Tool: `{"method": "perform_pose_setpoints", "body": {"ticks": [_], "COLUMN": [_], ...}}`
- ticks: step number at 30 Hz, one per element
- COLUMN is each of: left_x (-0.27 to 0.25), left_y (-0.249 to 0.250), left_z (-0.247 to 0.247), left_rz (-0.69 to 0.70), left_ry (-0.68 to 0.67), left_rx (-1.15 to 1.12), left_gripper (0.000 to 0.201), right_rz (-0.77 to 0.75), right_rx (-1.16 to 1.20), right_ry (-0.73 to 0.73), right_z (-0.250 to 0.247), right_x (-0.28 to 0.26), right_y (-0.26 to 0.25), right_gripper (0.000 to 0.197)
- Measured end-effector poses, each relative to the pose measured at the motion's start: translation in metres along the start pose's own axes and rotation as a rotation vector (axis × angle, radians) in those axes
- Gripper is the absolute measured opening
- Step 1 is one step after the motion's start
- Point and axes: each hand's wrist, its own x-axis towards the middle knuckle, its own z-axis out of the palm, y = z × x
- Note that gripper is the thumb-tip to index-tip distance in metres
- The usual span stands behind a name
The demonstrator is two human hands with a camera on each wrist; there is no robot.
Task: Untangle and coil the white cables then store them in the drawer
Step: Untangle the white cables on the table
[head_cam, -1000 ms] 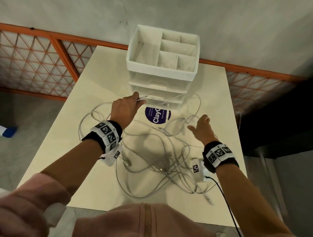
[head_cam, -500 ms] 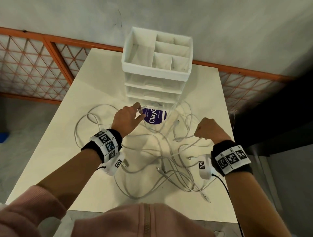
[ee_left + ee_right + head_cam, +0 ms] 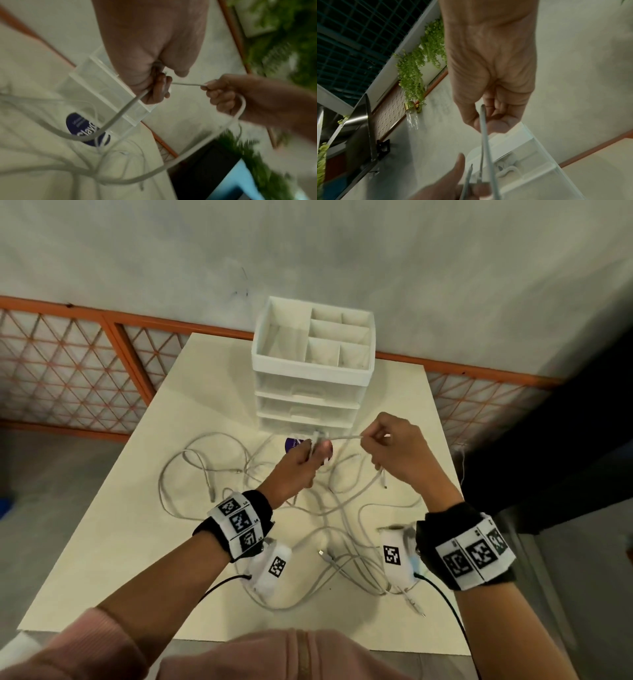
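A: Hands?
B: Left hand (image 3: 297, 465) and right hand (image 3: 397, 448) both pinch one cable (image 3: 342, 437), taut between them.
A: Rest?
B: Cables (image 3: 329, 529) tangled on counter (image 3: 113, 529), 6 o'clock of drawers (image 3: 308, 402).

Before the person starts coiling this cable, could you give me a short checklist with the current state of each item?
1. Left hand grips the cable: ok.
2. Right hand pinches the same cable: ok, a short taut stretch runs between them.
3. Cable free of the tangle on the table: not ok, strands still cross.
4. A drawer open on the drawer unit: not ok, all look closed.
5. Which connector ends belong to this cable: cannot tell.
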Motion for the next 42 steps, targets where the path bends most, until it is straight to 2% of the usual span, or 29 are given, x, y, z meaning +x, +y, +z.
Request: {"method": "perform_pose_setpoints", "body": {"ticks": [2,5,7,11,13,14,16,17,21,24,26,28,29,30,32,35,36,38,42], "left_x": [-0.002,0.0,0.0,-0.005,-0.011,-0.014,-0.018,-0.018,-0.022,-0.028,-0.029,-0.031,-0.032,-0.033,-0.036,-0.034,-0.032,-0.029,-0.03], "left_y": [0.01,0.018,0.021,0.03,0.039,0.045,0.056,0.062,0.076,0.069,0.057,0.047,0.045,0.043,0.046,0.045,0.045,0.046,0.046], "left_z": [0.0,-0.003,-0.006,-0.007,-0.006,-0.005,-0.008,-0.012,-0.046,-0.068,-0.073,-0.068,-0.062,-0.056,-0.048,-0.052,-0.057,-0.069,-0.108], "left_rz": [-0.049,-0.034,-0.018,0.015,0.044,0.067,0.114,0.151,0.254,0.274,0.26,0.191,0.163,0.147,0.119,0.157,0.177,0.229,0.326], "left_ry": [0.025,0.074,0.066,-0.021,-0.099,-0.115,-0.071,-0.031,0.162,0.275,0.241,0.108,0.027,-0.024,-0.076,-0.038,-0.013,0.063,0.427], "left_rx": [-0.228,-0.366,-0.418,-0.498,-0.581,-0.591,-0.526,-0.47,-0.329,-0.126,0.129,0.329,0.358,0.345,0.303,0.347,0.4,0.487,0.564], "left_gripper": [0.037,0.031,0.032,0.035,0.035,0.035,0.034,0.033,0.034,0.033,0.028,0.033,0.036,0.031,0.01,0.03,0.033,0.025,0.028], "right_rz": [-0.029,-0.043,-0.023,0.036,-0.021,-0.058,-0.099,-0.105,-0.095,-0.119,-0.118,-0.157,-0.188,-0.219,-0.259,-0.231,-0.197,-0.125,-0.007], "right_rx": [0.054,0.138,0.166,0.255,0.168,0.113,0.038,-0.001,-0.185,-0.13,-0.038,0.022,0.024,0.018,0.008,0.045,0.06,0.051,-0.006], "right_ry": [-0.097,-0.309,-0.401,-0.401,-0.422,-0.446,-0.491,-0.486,-0.278,-0.14,-0.162,-0.249,-0.28,-0.294,-0.283,-0.276,-0.297,-0.359,-0.364], "right_z": [0.008,0.023,0.032,0.049,0.059,0.064,0.073,0.076,0.065,0.041,0.024,0.014,0.01,0.009,0.006,0.003,0.002,0.0,-0.016], "right_x": [-0.006,-0.014,-0.017,-0.013,-0.009,-0.008,-0.005,-0.002,0.012,0.019,0.022,0.023,0.023,0.023,0.022,0.022,0.022,0.022,0.018], "right_y": [-0.001,0.001,0.006,0.014,0.014,0.013,0.018,0.026,0.077,0.088,0.069,0.04,0.025,0.013,-0.002,0.0,0.006,0.024,0.068], "right_gripper": [0.011,0.02,0.024,0.032,0.045,0.04,0.021,0.018,0.026,0.026,0.034,0.037,0.034,0.031,0.031,0.038,0.04,0.044,0.044]}}
